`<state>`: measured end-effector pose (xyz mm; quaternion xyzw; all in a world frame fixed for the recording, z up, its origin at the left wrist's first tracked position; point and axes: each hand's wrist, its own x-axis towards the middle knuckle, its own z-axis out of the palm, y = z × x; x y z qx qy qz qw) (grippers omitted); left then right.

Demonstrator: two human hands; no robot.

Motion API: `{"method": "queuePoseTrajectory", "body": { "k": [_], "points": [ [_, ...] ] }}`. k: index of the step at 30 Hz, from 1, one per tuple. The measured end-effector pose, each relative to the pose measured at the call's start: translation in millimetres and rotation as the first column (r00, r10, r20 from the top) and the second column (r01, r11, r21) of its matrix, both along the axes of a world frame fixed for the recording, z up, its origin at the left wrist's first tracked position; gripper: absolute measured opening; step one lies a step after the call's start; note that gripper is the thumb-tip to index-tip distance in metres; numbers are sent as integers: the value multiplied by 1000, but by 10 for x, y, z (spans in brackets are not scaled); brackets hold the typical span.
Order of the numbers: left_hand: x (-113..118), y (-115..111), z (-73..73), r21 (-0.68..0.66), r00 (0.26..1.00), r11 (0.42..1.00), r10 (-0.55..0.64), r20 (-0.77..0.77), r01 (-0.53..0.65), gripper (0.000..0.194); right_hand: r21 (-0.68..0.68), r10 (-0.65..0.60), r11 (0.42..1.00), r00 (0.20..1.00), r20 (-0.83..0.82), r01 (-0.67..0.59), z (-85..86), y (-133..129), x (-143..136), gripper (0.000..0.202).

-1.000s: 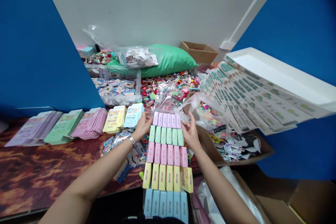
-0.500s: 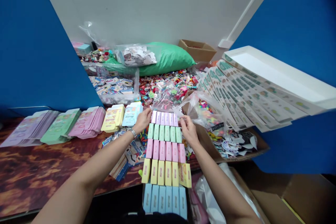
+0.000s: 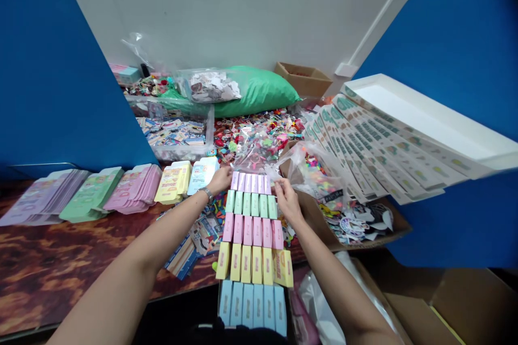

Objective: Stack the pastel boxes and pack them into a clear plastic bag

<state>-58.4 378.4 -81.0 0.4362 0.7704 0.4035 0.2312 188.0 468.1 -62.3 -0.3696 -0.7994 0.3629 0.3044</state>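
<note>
A block of small cartons stands in front of me in rows: purple cartons (image 3: 251, 183) at the far end, then green cartons (image 3: 251, 205), pink cartons (image 3: 247, 230), yellow cartons (image 3: 246, 264) and blue cartons (image 3: 253, 304) nearest my body. The right-hand yellow carton leans askew. My left hand (image 3: 220, 179) is closed, its fingertips against the left end of the purple row. Beside the right end of the purple and green rows, my right hand (image 3: 288, 200) has its fingers curled. What its fingertips grip, if anything, is hidden.
Flat coloured packets (image 3: 133, 188) lie fanned in stacks along the left table. Behind are a clear bin of cards (image 3: 174, 135), a green bag (image 3: 263, 89) and heaped trinkets. An open carton of stickers (image 3: 364, 221) stands right, under a stack of white trays (image 3: 404, 135).
The far rows of cartons and my left hand have shifted slightly left. My right hand stays beside the far rows, its fingers a little more curled.
</note>
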Motion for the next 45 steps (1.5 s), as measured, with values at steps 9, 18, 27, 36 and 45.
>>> {"method": "queuePoseTrajectory", "body": {
  "k": [9, 18, 27, 36, 45],
  "points": [
    [132, -324, -20, 122, 996, 990, 82, -46, -76, 22, -229, 8, 972, 983, -184, -51, -63, -54, 71, 32],
    [437, -826, -74, 314, 999, 948, 47, -7, -42, 30, 73, 154, 986, 986, -62, -150, -67, -266, 451, 21],
    [593, -1226, -155, 398, 1000, 917, 1, -10, 4, 23, 66, 258, 964, 966, -32, -256, -66, -435, 734, 19],
    [902, -1716, -249, 387, 999, 922, -2, 39, -13, 18, -222, 162, 959, 984, -80, -176, -250, -883, 1227, 24],
    [1395, -1795, -302, 424, 993, 898, 99, 60, -115, 17, -260, -238, 949, 946, -218, 179, -275, -1574, 837, 21]
  ]
}}
